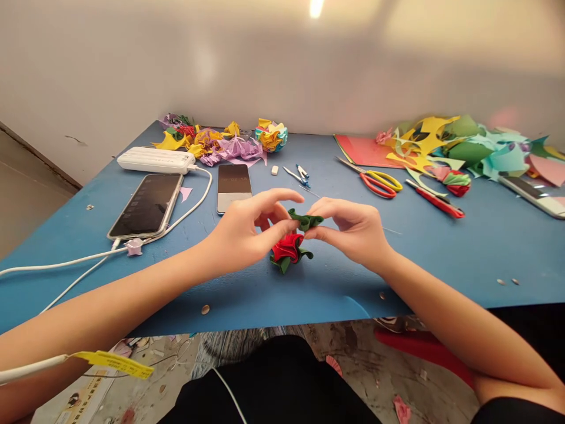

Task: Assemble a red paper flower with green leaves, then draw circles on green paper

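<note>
Between my two hands is a small curled green paper piece (305,220), held just above the table. My right hand (348,227) pinches its right end between thumb and fingers. On its left side, my left hand (253,227) has the thumb against the paper, while the index finger stretches out above it. A red paper flower (288,248) with dark green curled leaves lies on the table right below, partly behind my left thumb.
Red-and-yellow scissors (378,182), a red-handled tool (435,198), a compass (301,175) and an eraser (274,170) lie farther back. Phones (145,206) and a white power bank (155,159) with cables occupy the left. Paper scraps (477,147) and a multicoloured paper ball (271,135) line the wall.
</note>
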Available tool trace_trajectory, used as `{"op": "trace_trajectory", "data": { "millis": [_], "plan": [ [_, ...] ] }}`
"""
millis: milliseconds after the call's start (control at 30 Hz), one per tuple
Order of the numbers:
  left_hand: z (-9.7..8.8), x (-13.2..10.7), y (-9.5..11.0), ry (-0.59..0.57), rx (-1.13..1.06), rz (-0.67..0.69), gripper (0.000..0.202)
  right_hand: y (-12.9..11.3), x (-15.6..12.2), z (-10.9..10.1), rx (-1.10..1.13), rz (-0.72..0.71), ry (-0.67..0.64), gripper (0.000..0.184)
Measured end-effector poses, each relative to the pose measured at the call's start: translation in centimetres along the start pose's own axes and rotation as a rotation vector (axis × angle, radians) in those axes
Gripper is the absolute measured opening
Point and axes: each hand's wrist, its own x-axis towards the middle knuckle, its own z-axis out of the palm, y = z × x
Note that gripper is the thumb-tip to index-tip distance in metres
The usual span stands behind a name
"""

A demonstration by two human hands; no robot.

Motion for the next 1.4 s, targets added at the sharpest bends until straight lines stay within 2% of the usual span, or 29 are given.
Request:
{"op": "trace_trajectory", "data": {
  "millis": [133,267,367,500,633,767,867,933,1000,1067,1133,1200,1267,1400],
  "plan": [
    [0.7,-0.5,-0.2,0.042,0.04,0.032,0.022,-0.2,0.0,-0.2,-0.037,0.028,0.068,0.008],
    [0.9,-0.7,-0.2,0.084,0.023,0.028,0.03,-0.4,0.0,0.0,-0.081,-0.008,0.039,0.007],
    [0.8,-0.7,-0.1,0.067,0.053,0.098,0.02,-0.4,-0.1,0.1,-0.11,-0.032,0.009,0.006],
    [0.7,-0.8,0.0,-0.011,-0.133,0.061,0.021,-0.4,-0.2,0.0,-0.063,0.008,-0.003,0.009],
    [0.8,-0.7,-0.2,0.007,-0.267,-0.014,0.014,-0.7,-0.2,0.0,-0.03,0.014,-0.05,0.011],
    [0.9,-0.6,-0.1,0.144,-0.367,-0.079,0.025,-0.8,-0.3,0.3,-0.257,-0.204,0.003,0.018],
    [0.9,-0.7,0.3,0.126,-0.387,-0.123,0.015,-0.7,-0.3,0.4,-0.452,-0.354,0.069,0.023],
    [0.9,-0.7,0.7,0.119,-0.412,-0.158,0.018,-0.5,-0.3,0.3,-0.534,-0.407,0.074,0.026],
    [0.9,-0.8,1.1,0.161,-0.469,-0.193,0.023,-0.3,-0.4,0.2,-0.6,-0.459,0.1,0.03],
    [1.0,-0.8,1.2,0.201,-0.537,-0.214,0.029,-0.2,-0.5,0.2,-0.661,-0.5,0.17,0.035],
    [1.3,-1.0,1.2,0.201,-0.555,-0.219,0.027,-0.2,-0.7,0.3,-0.703,-0.525,0.234,0.038],
    [1.6,-1.2,1.0,0.15,-0.483,-0.18,0.022,-0.2,-0.9,0.5,-0.71,-0.532,0.245,0.039],
    [1.8,-1.5,0.6,0.119,-0.34,-0.08,0.017,-0.3,-1.1,0.7,-0.705,-0.534,0.2,0.038],
    [1.5,-1.5,0.0,0.212,-0.038,0.168,0.014,-0.8,-1.4,0.8,-0.637,-0.546,0.054,0.038]
  ]
}}
